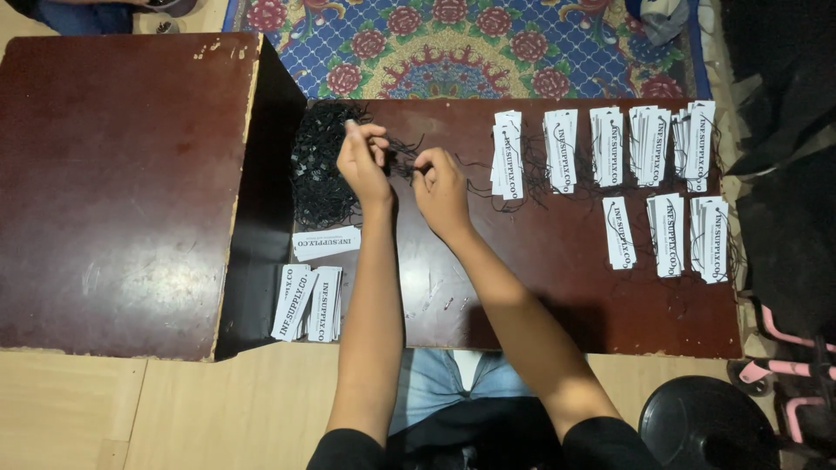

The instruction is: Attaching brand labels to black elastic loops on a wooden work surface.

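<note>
While the long dark-brown wooden table [522,296] takes up most of the view, the bit that matters sits at its far left end: a loose heap of thin black strings [320,165], tangled, with no real long axis as a pile. It lies just left of both hands, so the left hand [364,161] is the nearer one and actually touches its edge, fingers pinched shut on a strand. The right hand [440,187] sits just beside it, also pinched, and a single black string [402,159] runs short and roughly left-to-right between the two, pulled out of the heap.

Everything else is off to the sides. Rows of white rectangular paper tags [610,144] with black print line the far right half, well apart from the hands, already strung from the look of it. A smaller bunch of plain white tags [309,300] lies near the front left corner, closer to the left forearm. A couple of tiny metal pins [448,303] sit on the bare wood between the arms.
</note>
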